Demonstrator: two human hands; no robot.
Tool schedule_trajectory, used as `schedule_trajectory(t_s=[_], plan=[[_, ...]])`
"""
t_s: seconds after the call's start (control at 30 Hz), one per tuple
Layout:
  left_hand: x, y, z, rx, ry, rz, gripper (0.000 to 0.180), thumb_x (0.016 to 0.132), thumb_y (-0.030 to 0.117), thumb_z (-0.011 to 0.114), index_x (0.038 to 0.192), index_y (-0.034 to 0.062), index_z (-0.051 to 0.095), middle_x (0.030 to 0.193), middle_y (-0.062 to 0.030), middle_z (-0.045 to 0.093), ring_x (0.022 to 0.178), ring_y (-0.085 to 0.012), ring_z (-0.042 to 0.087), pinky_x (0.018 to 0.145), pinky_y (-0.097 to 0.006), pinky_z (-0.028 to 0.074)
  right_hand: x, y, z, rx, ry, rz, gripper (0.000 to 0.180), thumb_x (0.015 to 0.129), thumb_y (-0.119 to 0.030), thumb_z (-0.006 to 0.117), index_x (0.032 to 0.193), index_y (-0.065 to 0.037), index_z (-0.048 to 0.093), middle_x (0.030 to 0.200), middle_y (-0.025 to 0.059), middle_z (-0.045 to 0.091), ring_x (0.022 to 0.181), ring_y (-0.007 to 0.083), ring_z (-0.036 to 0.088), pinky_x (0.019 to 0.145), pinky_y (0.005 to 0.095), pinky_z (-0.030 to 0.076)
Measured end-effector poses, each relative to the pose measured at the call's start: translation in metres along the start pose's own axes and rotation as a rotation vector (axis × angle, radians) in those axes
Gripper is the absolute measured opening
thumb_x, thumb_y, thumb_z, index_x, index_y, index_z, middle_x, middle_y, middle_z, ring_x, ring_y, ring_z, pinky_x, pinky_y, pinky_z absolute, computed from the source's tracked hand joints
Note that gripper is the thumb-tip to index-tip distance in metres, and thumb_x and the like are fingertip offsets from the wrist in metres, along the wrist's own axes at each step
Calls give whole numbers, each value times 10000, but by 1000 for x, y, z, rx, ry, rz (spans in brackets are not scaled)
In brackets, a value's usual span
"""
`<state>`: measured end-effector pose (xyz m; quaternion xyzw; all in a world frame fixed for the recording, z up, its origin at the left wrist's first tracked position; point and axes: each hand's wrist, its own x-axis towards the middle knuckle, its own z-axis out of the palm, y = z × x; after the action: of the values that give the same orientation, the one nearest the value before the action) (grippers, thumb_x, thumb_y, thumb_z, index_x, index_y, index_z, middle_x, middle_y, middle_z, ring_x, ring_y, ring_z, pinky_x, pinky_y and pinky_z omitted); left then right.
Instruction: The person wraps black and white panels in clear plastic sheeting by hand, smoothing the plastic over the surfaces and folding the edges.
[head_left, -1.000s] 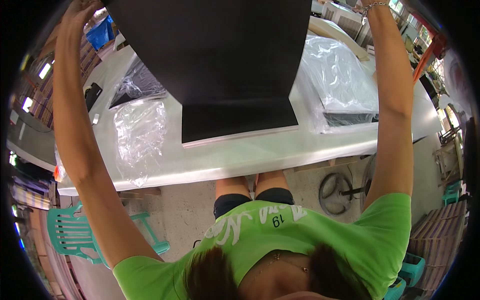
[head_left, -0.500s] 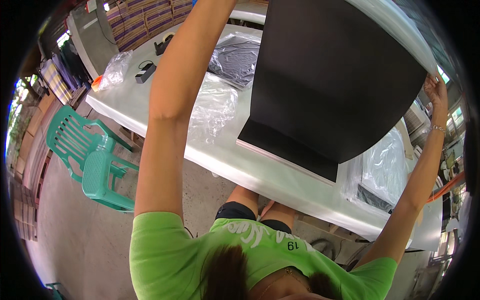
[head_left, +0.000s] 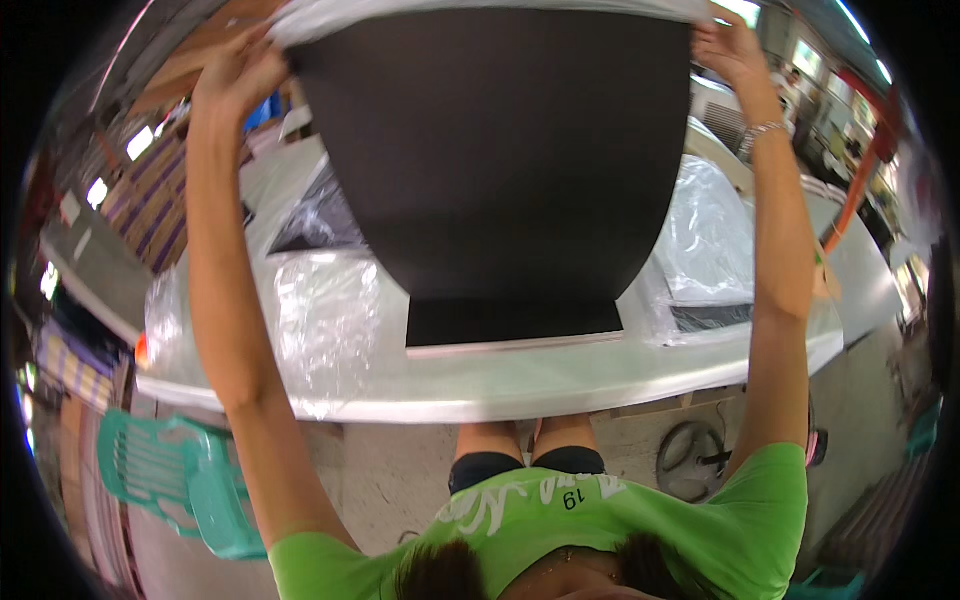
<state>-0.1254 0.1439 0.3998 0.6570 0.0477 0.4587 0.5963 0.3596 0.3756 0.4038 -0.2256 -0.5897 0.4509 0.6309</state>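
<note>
A large black panel (head_left: 500, 170), tilted half a second earlier, is now held level above the white table (head_left: 520, 385), gripped by left hand (head_left: 240, 75) and right hand (head_left: 730, 45).

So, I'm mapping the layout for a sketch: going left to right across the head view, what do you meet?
Green plastic chair → left hand → clear plastic bags → black panel → right hand → bagged item on the table's right end.

place: workshop/packing floor | cues: long white worktable (head_left: 520, 385), plastic bags (head_left: 325, 320), floor fan (head_left: 690, 462), green plastic chair (head_left: 175, 480)
</note>
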Motion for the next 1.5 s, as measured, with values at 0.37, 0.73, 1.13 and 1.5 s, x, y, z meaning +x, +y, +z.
schedule_trajectory(t_s=[0.37,0.73,1.13,1.5], plan=[[30,-12,58,24,1003,362,434,906,-14,241,1295,-133,392,1376,-279,383,1303,-325,373,1135,-428,254,-43,-16,8,-1122,129,-546,576,817,-310,651,1239,13,428,1120,178,518,982,264,499,854,343,405],[-29,-15,-2,-119,592,123,325,946,60,438,1259,-17,482,1244,-206,540,1187,-285,503,1039,-408,389,-20,21,-6,450,-441,198,250,873,-182,628,1061,-20,594,836,28,620,687,76,586,576,176,498],[-35,-47,-8,-7,643,-27,285,962,259,497,1174,76,546,1147,-61,615,1073,-214,557,1001,-477,355,-20,43,-17,619,-578,218,147,887,-169,632,978,-60,593,948,79,645,885,119,643,708,282,572],[-87,-135,-29,-20,965,-145,176,941,338,527,971,171,572,782,35,596,746,-102,537,861,-407,348,-66,120,-37,321,-431,425,407,803,-357,728,1113,-144,571,1098,-16,579,972,121,526,906,380,407]])
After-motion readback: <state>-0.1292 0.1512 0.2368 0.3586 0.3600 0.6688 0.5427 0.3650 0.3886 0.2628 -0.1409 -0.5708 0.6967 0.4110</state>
